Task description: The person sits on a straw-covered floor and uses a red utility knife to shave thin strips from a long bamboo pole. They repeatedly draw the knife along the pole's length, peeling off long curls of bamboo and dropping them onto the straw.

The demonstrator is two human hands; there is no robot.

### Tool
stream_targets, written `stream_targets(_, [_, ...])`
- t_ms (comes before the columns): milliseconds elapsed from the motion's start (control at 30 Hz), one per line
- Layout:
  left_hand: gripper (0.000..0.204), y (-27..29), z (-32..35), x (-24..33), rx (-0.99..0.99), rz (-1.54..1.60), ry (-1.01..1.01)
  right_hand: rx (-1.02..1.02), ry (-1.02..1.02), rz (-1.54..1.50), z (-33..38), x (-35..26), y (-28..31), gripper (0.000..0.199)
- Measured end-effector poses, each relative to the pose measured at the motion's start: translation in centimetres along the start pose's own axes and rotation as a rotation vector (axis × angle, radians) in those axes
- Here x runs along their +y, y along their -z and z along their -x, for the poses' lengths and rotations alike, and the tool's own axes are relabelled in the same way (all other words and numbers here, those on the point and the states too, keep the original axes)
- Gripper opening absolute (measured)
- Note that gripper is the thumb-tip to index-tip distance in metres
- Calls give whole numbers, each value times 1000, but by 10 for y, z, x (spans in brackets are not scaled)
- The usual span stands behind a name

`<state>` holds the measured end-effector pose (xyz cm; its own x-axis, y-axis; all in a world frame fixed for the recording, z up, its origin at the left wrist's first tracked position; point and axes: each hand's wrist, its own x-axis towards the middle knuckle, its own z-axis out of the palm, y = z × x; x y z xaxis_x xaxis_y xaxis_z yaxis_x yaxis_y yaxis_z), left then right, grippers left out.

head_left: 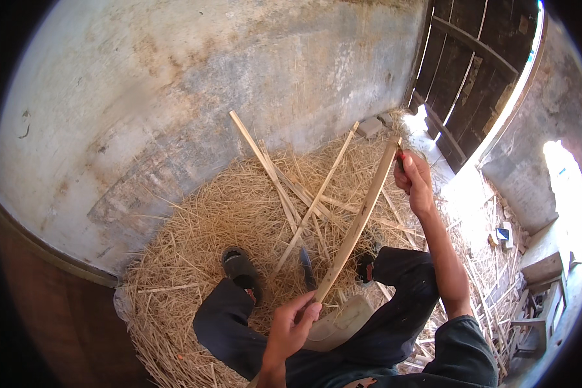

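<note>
A long, flat strip of split bamboo or wood (361, 223) slants up and to the right across my lap. My left hand (290, 328) is closed round its near end, thumb on top. At its far end my right hand (418, 185) is closed on a small tool with a red and black handle (401, 161), which meets the strip's edge. The tool's working end is mostly hidden, so its exact kind does not show. A knife with a bluish blade (306, 260) lies on the shavings between my feet, just left of the strip.
Straw-like shavings (194, 252) cover the floor. More strips (265, 161) lean against the stained wall (194, 97). A pale container (343, 321) sits between my legs. At right stand a plank door (459, 71), a wooden bench (542, 310) and a small blue-and-white object (503, 234).
</note>
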<state>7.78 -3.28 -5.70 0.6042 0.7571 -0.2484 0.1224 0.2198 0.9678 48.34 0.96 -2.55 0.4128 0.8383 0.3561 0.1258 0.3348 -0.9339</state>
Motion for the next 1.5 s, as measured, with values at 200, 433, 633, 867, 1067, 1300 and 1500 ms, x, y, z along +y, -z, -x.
stream_targets(200, [35, -4, 6, 2, 139, -183, -139, -300, -198, -423, 7, 8, 2, 51])
stream_targets(433, [33, 2, 6, 11, 410, -530, -268, -472, -155, -12, 21, -17, -23, 45])
stream_targets(633, [32, -1, 8, 6, 402, -563, -300, 106, 133, 467, -6, -30, -40, 42])
stream_targets(867, [33, -1, 11, 2, 370, -575, -300, 56, -46, 665, -7, -14, -39, 27])
stream_targets(1067, [36, 20, 21, 6, 215, -426, -67, -128, 57, 704, -7, -18, -20, 28])
stream_targets(1300, [36, 52, 29, 10, 106, -350, -41, -284, -8, 522, -5, -15, -6, 26])
stream_targets(1500, [44, 72, 34, 8, -24, -91, -12, -223, -265, 273, -13, -11, 16, 28])
